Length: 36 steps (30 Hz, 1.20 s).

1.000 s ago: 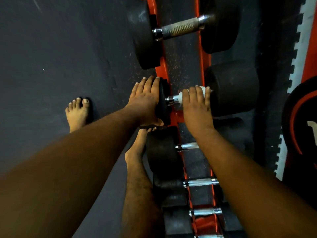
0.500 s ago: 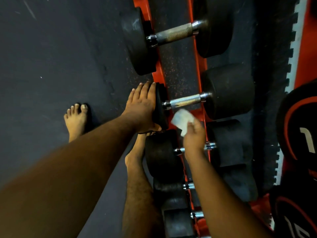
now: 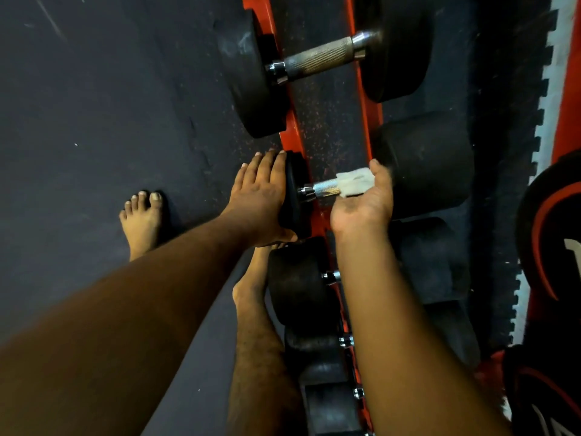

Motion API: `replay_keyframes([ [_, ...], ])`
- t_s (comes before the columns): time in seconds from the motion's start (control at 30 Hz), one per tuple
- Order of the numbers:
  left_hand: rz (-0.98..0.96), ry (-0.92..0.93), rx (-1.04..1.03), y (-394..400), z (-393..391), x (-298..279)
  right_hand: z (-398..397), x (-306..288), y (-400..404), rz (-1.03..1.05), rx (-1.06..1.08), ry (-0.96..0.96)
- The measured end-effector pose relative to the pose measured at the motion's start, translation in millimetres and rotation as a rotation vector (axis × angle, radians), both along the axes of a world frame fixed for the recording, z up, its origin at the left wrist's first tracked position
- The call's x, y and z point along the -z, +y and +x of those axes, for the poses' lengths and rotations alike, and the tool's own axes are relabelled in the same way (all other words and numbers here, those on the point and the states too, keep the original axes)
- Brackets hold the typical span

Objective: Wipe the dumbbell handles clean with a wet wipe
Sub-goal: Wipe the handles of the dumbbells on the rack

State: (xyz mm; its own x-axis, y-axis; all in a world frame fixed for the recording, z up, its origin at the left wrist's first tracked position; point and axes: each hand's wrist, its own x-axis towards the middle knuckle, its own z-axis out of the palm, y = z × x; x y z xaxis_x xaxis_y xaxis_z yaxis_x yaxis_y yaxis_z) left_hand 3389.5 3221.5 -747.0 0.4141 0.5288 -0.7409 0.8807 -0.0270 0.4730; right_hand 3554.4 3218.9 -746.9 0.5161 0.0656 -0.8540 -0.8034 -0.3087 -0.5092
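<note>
Dumbbell (image 3: 421,165) lies across the orange rack (image 3: 361,121), second in the row. Left hand (image 3: 261,199) flat and open against the outer face of its near weight, fingers straight, gripping nothing. Right hand (image 3: 364,202) palm-up under the handle (image 3: 325,188), fingers curled around it, pressing a white wet wipe (image 3: 355,182) onto the handle's far half. Bare feet on the dark floor mat (image 3: 110,121).

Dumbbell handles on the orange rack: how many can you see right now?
6: top knurled steel handle; handle under the white wet wipe; four chrome stubs beside the right forearm. More may be hidden.
</note>
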Motion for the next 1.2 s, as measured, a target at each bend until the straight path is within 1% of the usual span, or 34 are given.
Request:
replay_keyframes([
  [0.1, 0.006, 0.003, 0.006, -0.6, -0.2, 1.3, 12.5, 10.4, -2.3, 0.046, -0.080, 0.020],
  [0.17, 0.006, 0.001, 0.004, -0.4, 0.1, 0.7, 17.1, 14.9, 1.7, 0.000, -0.138, 0.038],
  [0.23, 0.006, 0.000, 0.003, 0.1, 0.4, 0.4, 13.5, 21.5, 3.5, -0.036, -0.127, 0.018],
  [0.37, 0.000, 0.002, 0.002, 0.0, -0.3, -0.1, -8.5, 13.9, 1.0, -0.066, -0.115, -0.009],
  [0.43, -0.006, 0.000, 0.004, 1.1, -0.3, -1.1, -0.9, 19.5, -1.7, -0.067, -0.148, 0.002],
  [0.47, -0.012, -0.001, 0.005, 1.6, -0.4, -1.3, 5.8, 19.6, 0.0, -0.028, -0.158, 0.011],
  [0.57, -0.016, 0.000, 0.011, 1.7, -0.5, -0.1, 15.8, 27.3, 4.9, -0.057, -0.131, 0.012],
  [0.63, -0.012, 0.000, 0.009, 1.6, -0.6, -1.0, -0.5, 28.4, -4.8, -0.069, -0.188, 0.009],
  [0.7, -0.015, 0.000, 0.003, 2.5, 0.1, -1.7, -17.8, 23.8, -14.3, -0.070, -0.259, 0.081],
  [0.77, -0.012, -0.001, 0.003, 2.2, 0.1, -2.2, -12.0, 14.1, -12.8, -0.058, -0.290, 0.088],
  [0.83, -0.010, -0.002, 0.001, 1.4, -0.5, -1.3, 8.2, 17.5, -5.7, 0.009, -0.226, 0.044],
  [0.9, -0.008, -0.005, 0.004, 1.3, -1.0, 0.5, 8.4, 20.9, -4.8, -0.028, -0.184, 0.025],
  [1.0, -0.010, -0.003, 0.002, 1.7, -0.2, -0.2, -22.4, 19.1, -13.8, -0.144, -0.357, 0.087],
  [1.03, -0.014, -0.004, 0.002, 2.0, -0.7, -0.3, -25.9, 16.3, -13.9, -0.140, -0.367, 0.113],
  [1.07, -0.009, -0.005, -0.001, 0.8, 0.5, -0.2, -22.1, 9.5, -11.0, -0.116, -0.362, 0.120],
  [1.13, 0.009, 0.002, -0.002, -0.5, -0.7, 1.3, -5.8, 10.2, -4.6, -0.014, -0.220, 0.082],
  [1.17, 0.011, 0.005, -0.001, -1.0, -1.6, 2.0, -1.4, 12.4, -3.5, -0.001, -0.152, 0.048],
  [1.2, 0.013, 0.006, 0.000, -1.1, -1.7, 2.8, -3.1, 13.5, -4.7, -0.019, -0.144, 0.025],
])
